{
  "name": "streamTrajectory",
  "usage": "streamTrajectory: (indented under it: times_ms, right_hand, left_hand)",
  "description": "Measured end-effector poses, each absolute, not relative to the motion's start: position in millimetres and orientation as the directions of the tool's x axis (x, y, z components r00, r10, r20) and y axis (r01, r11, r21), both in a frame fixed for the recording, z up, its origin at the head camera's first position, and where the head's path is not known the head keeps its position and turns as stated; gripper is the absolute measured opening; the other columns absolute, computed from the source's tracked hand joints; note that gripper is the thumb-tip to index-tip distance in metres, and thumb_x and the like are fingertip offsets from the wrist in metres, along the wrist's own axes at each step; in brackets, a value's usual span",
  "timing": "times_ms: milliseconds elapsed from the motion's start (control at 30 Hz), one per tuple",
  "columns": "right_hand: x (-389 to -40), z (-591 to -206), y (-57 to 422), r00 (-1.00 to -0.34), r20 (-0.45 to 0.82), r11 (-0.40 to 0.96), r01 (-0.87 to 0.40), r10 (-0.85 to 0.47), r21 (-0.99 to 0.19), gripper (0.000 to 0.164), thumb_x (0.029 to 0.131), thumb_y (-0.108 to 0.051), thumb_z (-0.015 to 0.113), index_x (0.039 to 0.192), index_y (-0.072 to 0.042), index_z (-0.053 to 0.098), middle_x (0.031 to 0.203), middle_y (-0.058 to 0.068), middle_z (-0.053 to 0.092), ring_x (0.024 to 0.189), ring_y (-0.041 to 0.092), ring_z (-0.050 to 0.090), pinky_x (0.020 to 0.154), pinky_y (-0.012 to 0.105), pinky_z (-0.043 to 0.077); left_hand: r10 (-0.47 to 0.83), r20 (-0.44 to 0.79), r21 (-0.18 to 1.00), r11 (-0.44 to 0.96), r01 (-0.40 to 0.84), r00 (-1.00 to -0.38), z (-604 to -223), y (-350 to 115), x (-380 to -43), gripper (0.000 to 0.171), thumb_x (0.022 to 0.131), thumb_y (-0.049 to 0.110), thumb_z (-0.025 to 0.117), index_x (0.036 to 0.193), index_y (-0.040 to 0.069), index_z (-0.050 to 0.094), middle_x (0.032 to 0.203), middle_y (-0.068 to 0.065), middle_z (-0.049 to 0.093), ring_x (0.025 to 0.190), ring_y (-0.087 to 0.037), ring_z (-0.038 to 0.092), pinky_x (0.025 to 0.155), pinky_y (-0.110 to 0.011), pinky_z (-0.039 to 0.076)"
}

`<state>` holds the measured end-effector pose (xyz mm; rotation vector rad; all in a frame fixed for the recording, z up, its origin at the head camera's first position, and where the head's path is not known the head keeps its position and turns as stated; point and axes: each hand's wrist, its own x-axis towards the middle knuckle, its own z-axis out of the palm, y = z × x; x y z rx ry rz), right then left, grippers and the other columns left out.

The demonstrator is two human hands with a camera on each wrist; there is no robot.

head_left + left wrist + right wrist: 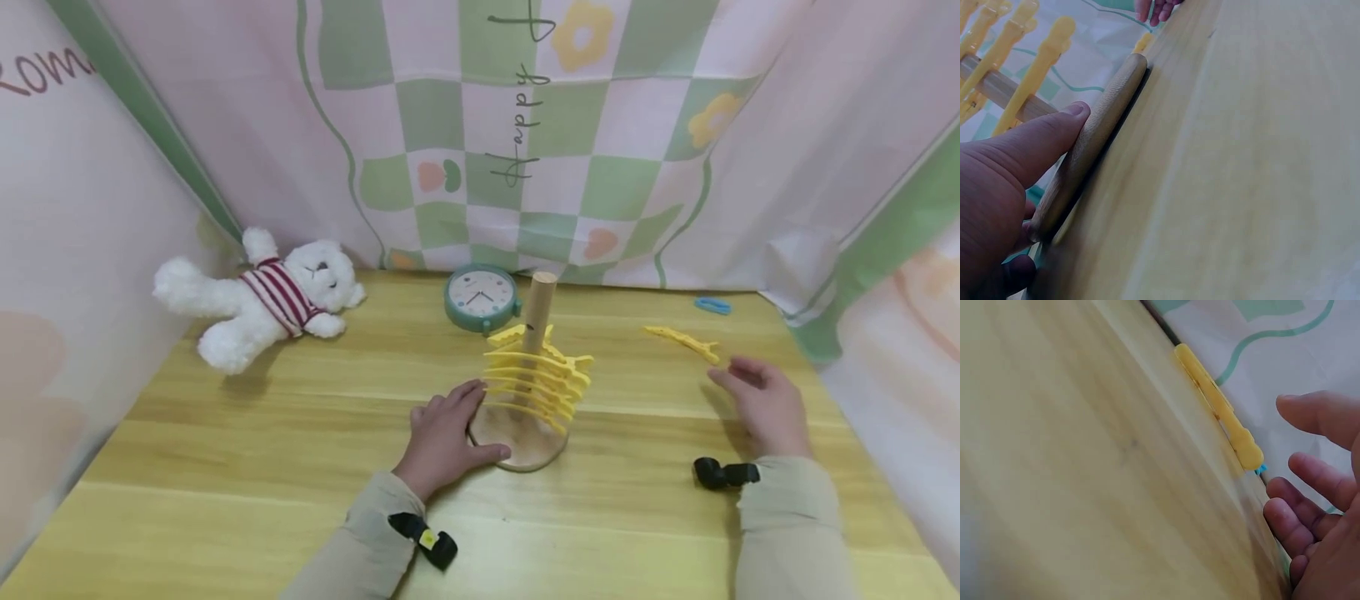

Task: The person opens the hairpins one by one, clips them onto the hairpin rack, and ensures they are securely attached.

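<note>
A wooden stand, with a round base and an upright post, stands mid-table. Several curved yellow plastic pieces with knobbed ends are stacked round the post. My left hand grips the base at its left edge, its thumb over the rim and the other fingers along the side. To the right, one more yellow plastic piece lies loose on the table. My right hand is just short of that piece's near end, thumb and fingers apart with nothing between them.
Behind the stand lies a round green-rimmed clock. A white teddy bear in a striped shirt lies at the back left. Near the back right edge is a small blue clip-like loop. A printed curtain hangs along the table's back edge.
</note>
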<state>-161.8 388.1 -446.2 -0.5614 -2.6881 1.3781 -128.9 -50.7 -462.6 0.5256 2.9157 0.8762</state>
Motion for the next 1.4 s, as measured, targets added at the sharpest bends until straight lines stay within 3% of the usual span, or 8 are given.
streamTrajectory:
  times_ms: [267, 500, 767, 933, 1067, 1200, 1300, 1400]
  right_hand:
    - [-186, -442, 404, -0.963, -0.091, 0.619, 0.235, 0.255, -0.749, 0.076, 0.094, -0.050, 0.065, 0.149, -0.002, 0.043, 0.134, 0.013, 0.055, 0.102, 0.008, 0.048, 0.083, 0.030, 0.037]
    - [-197, -441, 413, -0.975, -0.117, 0.708, 0.219, 0.190, -0.671, 0.081, 0.094, -0.048, 0.066, 0.153, -0.001, 0.036, 0.136, 0.030, 0.050, 0.106, 0.033, 0.052, 0.076, 0.034, 0.039]
    - [-207, -440, 419, -0.986, -0.119, 0.791, 0.163, 0.114, -0.590, 0.074, 0.099, -0.038, 0.061, 0.155, 0.000, 0.030, 0.135, 0.041, 0.047, 0.118, 0.055, 0.046, 0.093, 0.064, 0.034]
    - [-207, -441, 417, -0.988, -0.113, 0.788, 0.152, 0.105, -0.597, 0.068, 0.099, -0.040, 0.061, 0.148, 0.002, 0.042, 0.132, 0.039, 0.051, 0.112, 0.050, 0.051, 0.085, 0.054, 0.039]
    - [-200, -446, 410, -0.986, -0.091, 0.732, 0.167, 0.143, -0.661, 0.068, 0.095, -0.043, 0.068, 0.143, 0.002, 0.049, 0.128, 0.028, 0.059, 0.101, 0.027, 0.056, 0.076, 0.034, 0.040]
    - [-191, -444, 394, -0.973, -0.094, 0.636, 0.208, 0.209, -0.743, 0.073, 0.091, -0.045, 0.072, 0.144, 0.001, 0.050, 0.110, -0.009, 0.063, 0.095, 0.005, 0.051, 0.079, 0.027, 0.038]
    - [-186, -441, 386, -0.966, -0.088, 0.591, 0.219, 0.243, -0.776, 0.072, 0.090, -0.043, 0.074, 0.142, 0.001, 0.051, 0.095, -0.029, 0.054, 0.091, -0.002, 0.049, 0.080, 0.023, 0.038]
    - [-183, -440, 385, -0.963, -0.074, 0.579, 0.215, 0.258, -0.787, 0.069, 0.090, -0.042, 0.074, 0.140, 0.002, 0.053, 0.092, -0.030, 0.054, 0.091, -0.002, 0.050, 0.079, 0.022, 0.039]
  left_hand:
    - [0.328, 0.049, 0.544, 0.783, 0.301, -0.943, -459, -50, -129, 0.094, 0.078, 0.066, 0.074, 0.152, 0.015, 0.046, 0.158, 0.002, 0.039, 0.116, -0.027, 0.050, 0.094, -0.053, 0.030]
    - [0.334, 0.044, 0.529, 0.792, 0.305, -0.941, -461, -50, -129, 0.094, 0.078, 0.067, 0.074, 0.152, 0.015, 0.046, 0.158, 0.003, 0.039, 0.116, -0.026, 0.051, 0.092, -0.051, 0.031]
    - [0.338, 0.042, 0.532, 0.789, 0.308, -0.940, -460, -49, -129, 0.094, 0.079, 0.066, 0.073, 0.153, 0.016, 0.044, 0.159, 0.002, 0.038, 0.116, -0.026, 0.050, 0.092, -0.050, 0.030]
    - [0.337, 0.035, 0.529, 0.792, 0.303, -0.941, -460, -48, -129, 0.094, 0.079, 0.066, 0.074, 0.153, 0.016, 0.044, 0.159, 0.003, 0.038, 0.115, -0.026, 0.050, 0.092, -0.050, 0.030]
    - [0.341, 0.036, 0.533, 0.788, 0.306, -0.940, -461, -48, -129, 0.094, 0.079, 0.066, 0.073, 0.153, 0.016, 0.044, 0.159, 0.003, 0.038, 0.116, -0.026, 0.050, 0.093, -0.051, 0.030]
    - [0.338, 0.037, 0.537, 0.787, 0.304, -0.940, -462, -50, -129, 0.094, 0.079, 0.067, 0.073, 0.153, 0.016, 0.043, 0.159, 0.003, 0.038, 0.117, -0.025, 0.050, 0.093, -0.051, 0.029]
    - [0.336, 0.041, 0.532, 0.790, 0.305, -0.941, -462, -50, -129, 0.095, 0.079, 0.067, 0.073, 0.153, 0.016, 0.044, 0.159, 0.003, 0.038, 0.116, -0.025, 0.050, 0.093, -0.051, 0.030]
    - [0.339, 0.044, 0.529, 0.790, 0.310, -0.940, -464, -49, -129, 0.095, 0.079, 0.068, 0.072, 0.153, 0.016, 0.043, 0.159, 0.004, 0.037, 0.115, -0.025, 0.050, 0.094, -0.051, 0.029]
